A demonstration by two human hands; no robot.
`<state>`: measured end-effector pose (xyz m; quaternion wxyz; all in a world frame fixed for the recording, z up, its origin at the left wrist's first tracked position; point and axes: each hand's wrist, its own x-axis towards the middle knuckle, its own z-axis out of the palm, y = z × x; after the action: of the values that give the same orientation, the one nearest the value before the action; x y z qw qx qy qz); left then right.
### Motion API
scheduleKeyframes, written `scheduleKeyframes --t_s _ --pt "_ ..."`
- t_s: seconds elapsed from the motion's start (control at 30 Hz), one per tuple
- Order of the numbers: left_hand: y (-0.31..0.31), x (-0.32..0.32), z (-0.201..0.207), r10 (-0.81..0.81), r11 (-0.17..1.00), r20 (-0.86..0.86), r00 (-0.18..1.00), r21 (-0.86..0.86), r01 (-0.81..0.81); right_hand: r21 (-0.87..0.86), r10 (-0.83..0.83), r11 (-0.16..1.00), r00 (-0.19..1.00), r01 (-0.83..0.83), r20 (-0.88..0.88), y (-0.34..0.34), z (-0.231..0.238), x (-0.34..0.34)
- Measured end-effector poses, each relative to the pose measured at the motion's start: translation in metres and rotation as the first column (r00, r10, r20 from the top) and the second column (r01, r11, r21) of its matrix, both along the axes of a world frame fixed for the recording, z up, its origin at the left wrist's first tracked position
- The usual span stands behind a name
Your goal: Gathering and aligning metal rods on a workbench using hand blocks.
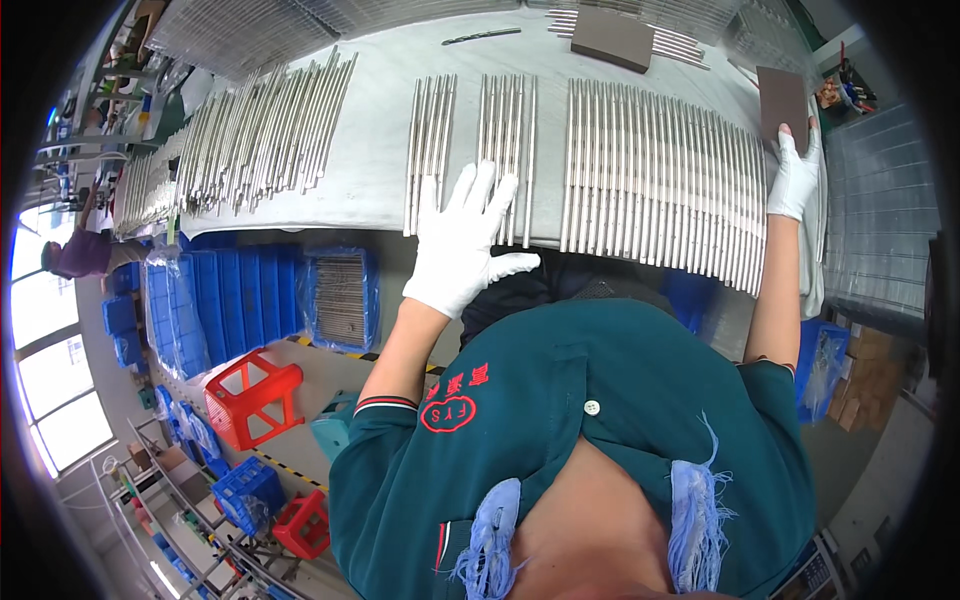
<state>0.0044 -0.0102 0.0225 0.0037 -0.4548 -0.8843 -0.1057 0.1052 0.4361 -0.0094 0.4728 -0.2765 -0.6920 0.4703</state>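
A: Location of the metal rods (503, 115)?

B: On the pale cloth (380, 140), side by side, long axes running away from the body. The left hand (462, 235) overlapped the near ends of 2 narrow groups; these rods extended forward from its fingertips.

A: Left grip?

B: Fingers spread, palm down, clamped on nothing seen. Could not tell whether it pressed on the rods.

A: Right hand (795, 180)?

B: Closed on the near end of a brown block (780, 95), at the table's right side. The block's long axis also ran away from the body.

A: Nearer hand?

B: Left, for the narrow groups. The wide rod row (660, 170) lay between the 2 hands.

A: Farther out?

B: 1 drill bit (482, 36), near the far edge.
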Motion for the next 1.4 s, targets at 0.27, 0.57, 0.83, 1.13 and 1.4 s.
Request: scheduleKeyframes --t_s 0.27,0.57,0.83,1.13,1.4 --pt "0.02 0.008 -0.001 -0.115 0.993 0.055 0.992 -0.011 0.116 -0.015 -0.005 1.0 1.0 0.005 0.014 -0.004 0.003 -0.001" --pt "0.032 0.014 -0.002 -0.19 0.982 0.026 0.981 0.02 0.189 -0.074 0.043 0.996 0.998 -0.046 -0.038 0.009 -0.006 0.004" --pt "0.01 0.002 0.011 -0.041 0.997 0.005 0.999 -0.063 0.042 -0.089 0.025 0.996 0.997 -0.031 -0.067 0.005 -0.006 0.002" --pt "0.08 0.016 0.003 -0.335 0.942 0.044 0.941 0.039 0.333 -0.155 0.008 0.987 0.991 -0.029 -0.132 -0.006 0.002 -0.003" --pt "0.088 0.019 -0.004 -0.385 0.922 0.031 0.922 0.049 0.383 -0.222 0.019 0.974 0.989 -0.051 -0.147 -0.002 -0.001 -0.001"
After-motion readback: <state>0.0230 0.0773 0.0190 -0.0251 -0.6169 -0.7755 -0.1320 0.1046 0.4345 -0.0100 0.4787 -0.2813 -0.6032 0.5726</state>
